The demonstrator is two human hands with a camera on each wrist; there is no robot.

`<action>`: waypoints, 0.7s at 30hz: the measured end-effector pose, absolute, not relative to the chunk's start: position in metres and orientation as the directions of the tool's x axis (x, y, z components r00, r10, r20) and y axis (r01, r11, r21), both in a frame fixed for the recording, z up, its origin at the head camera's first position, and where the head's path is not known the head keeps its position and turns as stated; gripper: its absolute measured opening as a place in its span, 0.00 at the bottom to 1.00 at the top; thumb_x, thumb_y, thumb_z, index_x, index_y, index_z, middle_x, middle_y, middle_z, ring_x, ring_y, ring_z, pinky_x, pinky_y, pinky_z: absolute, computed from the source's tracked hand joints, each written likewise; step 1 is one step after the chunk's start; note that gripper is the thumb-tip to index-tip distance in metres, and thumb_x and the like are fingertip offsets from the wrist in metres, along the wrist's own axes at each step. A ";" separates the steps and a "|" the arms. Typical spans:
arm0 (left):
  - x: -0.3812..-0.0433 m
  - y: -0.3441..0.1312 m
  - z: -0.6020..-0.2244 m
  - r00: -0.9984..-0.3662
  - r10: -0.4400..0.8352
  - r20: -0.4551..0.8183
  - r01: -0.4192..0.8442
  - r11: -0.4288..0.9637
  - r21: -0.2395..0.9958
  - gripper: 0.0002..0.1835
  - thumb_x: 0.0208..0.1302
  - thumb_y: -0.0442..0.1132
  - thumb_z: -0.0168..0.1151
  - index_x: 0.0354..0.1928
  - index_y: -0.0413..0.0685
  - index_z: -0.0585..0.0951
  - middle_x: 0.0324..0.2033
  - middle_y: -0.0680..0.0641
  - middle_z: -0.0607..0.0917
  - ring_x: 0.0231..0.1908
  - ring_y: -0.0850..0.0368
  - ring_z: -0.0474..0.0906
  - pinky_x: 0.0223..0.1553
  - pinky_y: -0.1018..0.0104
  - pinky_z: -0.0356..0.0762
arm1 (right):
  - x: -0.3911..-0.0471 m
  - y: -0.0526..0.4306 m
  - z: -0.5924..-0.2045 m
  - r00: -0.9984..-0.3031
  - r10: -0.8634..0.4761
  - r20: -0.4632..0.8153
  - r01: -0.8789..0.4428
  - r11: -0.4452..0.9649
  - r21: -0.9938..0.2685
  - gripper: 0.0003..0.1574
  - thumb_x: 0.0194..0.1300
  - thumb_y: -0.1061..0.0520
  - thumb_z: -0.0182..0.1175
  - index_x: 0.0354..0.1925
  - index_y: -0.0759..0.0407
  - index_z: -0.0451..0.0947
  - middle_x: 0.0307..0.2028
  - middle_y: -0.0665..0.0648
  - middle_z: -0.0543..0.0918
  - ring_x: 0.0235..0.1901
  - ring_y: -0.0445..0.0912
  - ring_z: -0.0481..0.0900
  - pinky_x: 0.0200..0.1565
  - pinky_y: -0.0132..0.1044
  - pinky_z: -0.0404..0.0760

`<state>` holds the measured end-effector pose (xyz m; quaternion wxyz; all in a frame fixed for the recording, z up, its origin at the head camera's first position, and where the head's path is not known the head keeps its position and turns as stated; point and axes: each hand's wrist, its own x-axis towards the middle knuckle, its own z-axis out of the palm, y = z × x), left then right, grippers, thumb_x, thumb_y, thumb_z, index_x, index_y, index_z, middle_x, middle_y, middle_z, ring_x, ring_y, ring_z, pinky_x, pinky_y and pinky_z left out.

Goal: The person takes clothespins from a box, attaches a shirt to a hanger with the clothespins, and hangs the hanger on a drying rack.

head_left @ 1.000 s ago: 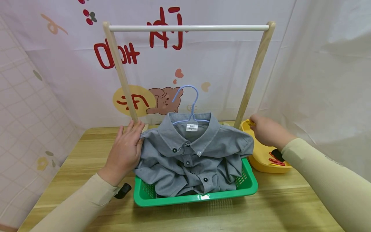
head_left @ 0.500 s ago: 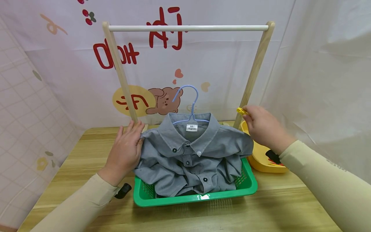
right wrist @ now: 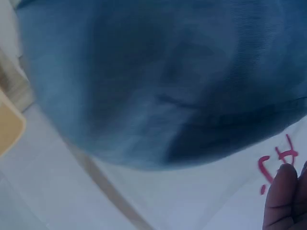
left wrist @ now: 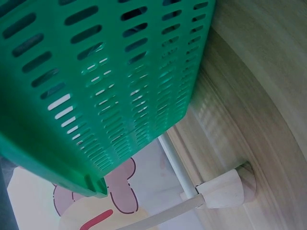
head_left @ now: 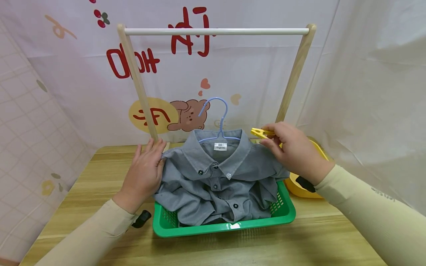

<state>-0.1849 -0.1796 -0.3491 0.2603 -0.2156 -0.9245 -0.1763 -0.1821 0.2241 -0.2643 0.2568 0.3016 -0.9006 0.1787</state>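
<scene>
we're pinching a yellow clothespin (head_left: 262, 133) in our right hand (head_left: 294, 149), near a rumpled grey button-down shirt (head_left: 213, 184), slumping in a slotted green plastic basket (head_left: 213, 229), left hand (head_left: 144, 173) resting straight-fingered against the shirt's shoulder

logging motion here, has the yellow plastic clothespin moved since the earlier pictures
Yes, the clothespin moved leftward in the head view, away from the pale wooden right post.

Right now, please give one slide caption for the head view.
Clip in the right grip, left grip at the shirt, hanger in its collar, basket beneath.
</scene>
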 end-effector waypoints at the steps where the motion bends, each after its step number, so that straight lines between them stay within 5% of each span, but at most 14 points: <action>1: -0.185 -0.179 -0.349 -0.772 0.307 0.556 0.490 0.845 0.215 0.26 0.77 0.33 0.54 0.73 0.32 0.71 0.71 0.31 0.75 0.75 0.28 0.66 0.75 0.27 0.53 | -0.181 0.222 -0.263 -0.674 -0.459 0.579 -0.646 0.746 -0.160 0.20 0.66 0.59 0.73 0.54 0.65 0.82 0.35 0.54 0.82 0.33 0.44 0.74 0.33 0.34 0.77; 17: -0.184 -0.179 -0.350 -0.763 0.313 0.566 0.500 0.840 0.210 0.26 0.77 0.33 0.56 0.73 0.32 0.72 0.71 0.31 0.75 0.75 0.28 0.66 0.76 0.27 0.54 | -0.171 0.178 -0.257 -0.601 -0.587 0.542 -0.742 0.662 -0.105 0.20 0.67 0.55 0.73 0.53 0.62 0.82 0.42 0.55 0.88 0.38 0.46 0.81 0.40 0.40 0.87; 21: -0.184 -0.179 -0.350 -0.760 0.314 0.569 0.502 0.840 0.208 0.26 0.77 0.33 0.56 0.73 0.32 0.72 0.71 0.31 0.76 0.75 0.28 0.67 0.75 0.27 0.54 | -0.170 0.166 -0.254 -0.534 -0.644 0.548 -0.787 0.615 -0.045 0.21 0.65 0.54 0.74 0.52 0.63 0.82 0.40 0.56 0.88 0.36 0.47 0.81 0.41 0.40 0.86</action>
